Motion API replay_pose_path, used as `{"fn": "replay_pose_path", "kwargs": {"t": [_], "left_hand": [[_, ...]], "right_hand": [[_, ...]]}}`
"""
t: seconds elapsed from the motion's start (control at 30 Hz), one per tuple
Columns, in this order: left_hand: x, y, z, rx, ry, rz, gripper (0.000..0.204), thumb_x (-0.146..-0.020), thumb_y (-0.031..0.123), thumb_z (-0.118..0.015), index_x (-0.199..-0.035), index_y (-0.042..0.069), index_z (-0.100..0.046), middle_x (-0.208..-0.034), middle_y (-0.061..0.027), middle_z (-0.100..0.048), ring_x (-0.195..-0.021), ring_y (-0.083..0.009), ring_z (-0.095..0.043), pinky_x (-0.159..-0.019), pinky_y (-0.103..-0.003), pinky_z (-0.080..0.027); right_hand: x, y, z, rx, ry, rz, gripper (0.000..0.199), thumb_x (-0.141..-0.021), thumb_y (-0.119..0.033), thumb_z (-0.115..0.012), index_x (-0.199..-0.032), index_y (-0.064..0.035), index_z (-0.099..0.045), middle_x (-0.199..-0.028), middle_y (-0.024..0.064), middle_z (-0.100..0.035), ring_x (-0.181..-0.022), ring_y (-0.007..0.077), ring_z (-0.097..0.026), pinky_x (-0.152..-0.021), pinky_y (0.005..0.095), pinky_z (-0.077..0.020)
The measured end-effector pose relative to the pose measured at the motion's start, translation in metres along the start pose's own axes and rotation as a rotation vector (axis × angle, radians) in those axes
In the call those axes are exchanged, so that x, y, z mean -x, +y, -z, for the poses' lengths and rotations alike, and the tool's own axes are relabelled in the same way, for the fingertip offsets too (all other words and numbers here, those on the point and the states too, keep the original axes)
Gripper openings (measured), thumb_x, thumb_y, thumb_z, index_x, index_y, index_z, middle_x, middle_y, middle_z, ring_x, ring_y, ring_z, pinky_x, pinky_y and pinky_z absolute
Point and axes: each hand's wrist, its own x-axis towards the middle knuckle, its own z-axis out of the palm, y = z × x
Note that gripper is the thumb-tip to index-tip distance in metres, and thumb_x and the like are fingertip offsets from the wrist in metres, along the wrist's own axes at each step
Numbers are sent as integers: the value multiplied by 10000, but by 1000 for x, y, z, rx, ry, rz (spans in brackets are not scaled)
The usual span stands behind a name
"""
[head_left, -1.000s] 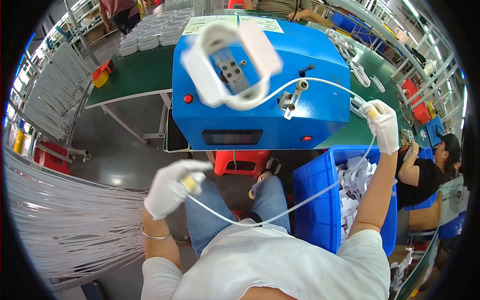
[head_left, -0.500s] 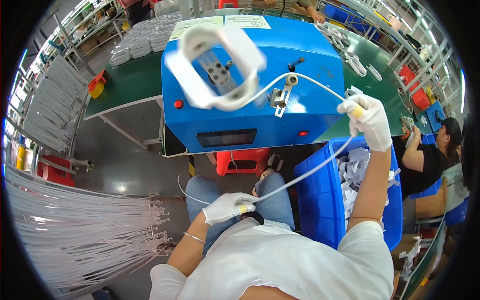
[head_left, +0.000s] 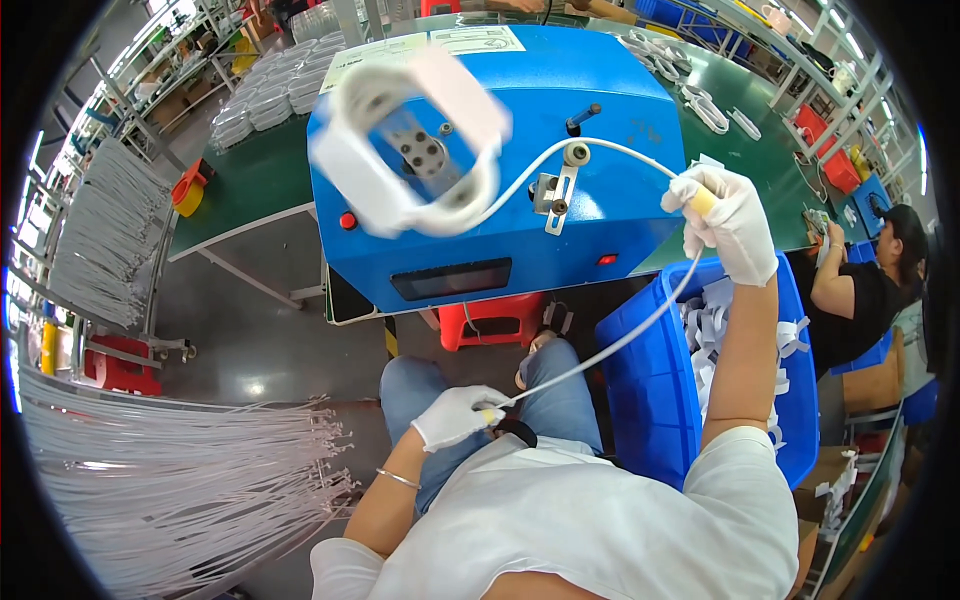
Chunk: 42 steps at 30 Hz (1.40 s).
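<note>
A white cable (head_left: pixel 625 147) runs from the frame-like winding head (head_left: pixel 355 185) over a small guide roller (head_left: pixel 577 154) on the blue machine (head_left: pixel 480 235). My right hand (head_left: pixel 733 225), in a white glove with bare yellowish fingertips, is closed round this cable at the machine's right side. From there the cable slopes down to my lap. There my gloved left hand (head_left: pixel 455 417) pinches it, thumb against fingers. The winding head looks smeared by motion, so the turns of cable on it are hard to make out.
A blue bin (head_left: pixel 640 395) of white scraps stands right of my legs. Many white cables (head_left: pixel 180 450) hang on a rack at lower left. Clear trays (head_left: pixel 270 95) and coiled cables (head_left: pixel 706 110) lie on the green table (head_left: pixel 250 190). A co-worker (head_left: pixel 865 290) sits at right.
The loose cable tail that stuck out left of my left hand is out of sight now. Both hands keep their grip in nearly the same places. The view has shifted slightly.
</note>
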Motion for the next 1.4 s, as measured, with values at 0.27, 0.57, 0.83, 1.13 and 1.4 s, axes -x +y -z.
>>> {"fn": "replay_pose_path", "kwargs": {"t": [0.27,0.57,0.83,1.13,1.4], "left_hand": [[-25,83,-19,-240,-154,-40,305,-871,152,-604,-1165,78,-634,-971,-61,-660,-816,-90,-588,-692,-244,-502],[5,184,22,-876,-153,-378,437,-863,260,-625,-1260,91,-554,-1184,-123,-607,-991,-259,-623,-899,-348,-472],[95,309,96,-766,347,-582,195,-776,-18,-627,-958,-4,-697,-949,-104,-696,-850,-156,-635,-839,-271,-491],[7,362,149,-1115,367,-800,251,-757,-16,-637,-977,62,-727,-998,-102,-684,-865,-157,-628,-813,-255,-504],[79,331,162,-1019,532,-511,174,-748,24,-664,-911,24,-725,-820,-91,-690,-755,-163,-627,-758,-264,-498]], "right_hand": [[2,6,-3,-110,-25,-3,182,-874,-155,-603,-796,8,-621,-655,32,-595,-380,43,-450,-365,181,-361],[-9,-5,-24,141,0,358,92,-863,-83,-629,-835,-2,-662,-727,42,-645,-575,59,-556,-523,195,-455],[-88,-25,-9,707,257,839,106,-818,-160,-688,-832,-56,-703,-798,44,-665,-688,129,-609,-659,247,-485],[-185,-62,-109,715,81,1051,177,-833,-100,-631,-1000,-128,-683,-896,40,-652,-865,208,-628,-769,290,-516],[-81,-99,-105,701,84,1403,158,-713,-83,-690,-868,-93,-665,-843,72,-615,-788,251,-602,-678,329,-511]]}}
